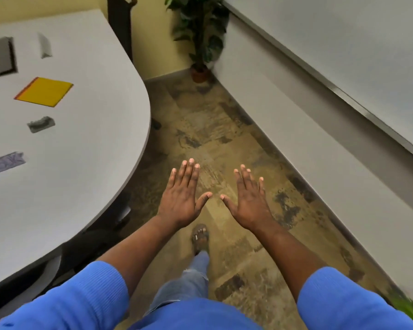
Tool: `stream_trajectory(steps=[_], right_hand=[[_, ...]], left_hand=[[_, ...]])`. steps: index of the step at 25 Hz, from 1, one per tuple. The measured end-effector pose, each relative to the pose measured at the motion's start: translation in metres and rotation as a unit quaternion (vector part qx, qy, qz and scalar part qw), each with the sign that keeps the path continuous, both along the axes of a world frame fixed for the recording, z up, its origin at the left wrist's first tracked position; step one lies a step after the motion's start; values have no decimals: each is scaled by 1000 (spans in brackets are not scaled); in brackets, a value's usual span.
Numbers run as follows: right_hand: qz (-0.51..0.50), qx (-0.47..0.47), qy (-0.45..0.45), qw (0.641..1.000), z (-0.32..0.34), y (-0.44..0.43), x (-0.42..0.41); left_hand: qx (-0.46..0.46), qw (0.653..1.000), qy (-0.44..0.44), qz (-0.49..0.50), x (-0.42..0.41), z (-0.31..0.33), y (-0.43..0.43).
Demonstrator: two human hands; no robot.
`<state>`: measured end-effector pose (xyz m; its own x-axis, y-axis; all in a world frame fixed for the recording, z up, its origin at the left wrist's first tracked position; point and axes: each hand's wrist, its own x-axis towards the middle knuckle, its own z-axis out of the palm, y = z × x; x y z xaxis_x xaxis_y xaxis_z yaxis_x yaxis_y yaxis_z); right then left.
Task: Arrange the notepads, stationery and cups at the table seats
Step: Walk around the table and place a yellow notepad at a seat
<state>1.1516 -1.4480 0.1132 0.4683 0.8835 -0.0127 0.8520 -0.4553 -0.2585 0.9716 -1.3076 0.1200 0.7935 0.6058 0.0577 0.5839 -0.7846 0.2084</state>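
Hands [215,201], two, empty; one yellow notepad [44,91] on table [93,144].

Both arms are stretched straight out in front, roughly side by side, with blue sleeves [76,303] pushed up to about the elbows so the forearms are bare. The left hand [180,198] is flat, palm down, 4 fingers together pointing forward and the thumb sticking out to the right. The right hand [248,201] mirrors it, palm down, fingers slightly spread, thumb angled left. The 2 thumb tips point at each other and sit close but aren't touching. Neither hand is holding anything. Below and between the arms, 1 leg in jeans [188,282] is stepping forward, foot in a sandal [200,239].
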Motion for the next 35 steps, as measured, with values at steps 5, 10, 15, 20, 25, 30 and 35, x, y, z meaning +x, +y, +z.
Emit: stream_trajectory(steps=[5, 10, 15, 20, 25, 30, 35], right_hand=[[42, 2, 4, 999, -1, 138, 90], [88, 19, -6, 996, 17, 260, 162], [162, 26, -19, 986, 19, 396, 226], [243, 18, -10, 970, 5, 544, 292], [344, 4, -17, 939, 11, 687, 332], [440, 11, -7, 898, 26, 814, 308], [496, -2, -13, 868, 16, 916, 260]], left_hand=[[-16, 999, 10, 29, 83, -8, 115], [3, 998, -6, 58, 150, 14, 221], [3, 992, 4, 128, 205, 18, 328], [-11, 972, 11, 236, 252, 3, 435], [-21, 942, 7, 335, 281, 16, 525], [-26, 898, 8, 439, 277, 19, 598], [-17, 874, 5, 486, 242, -3, 673]])
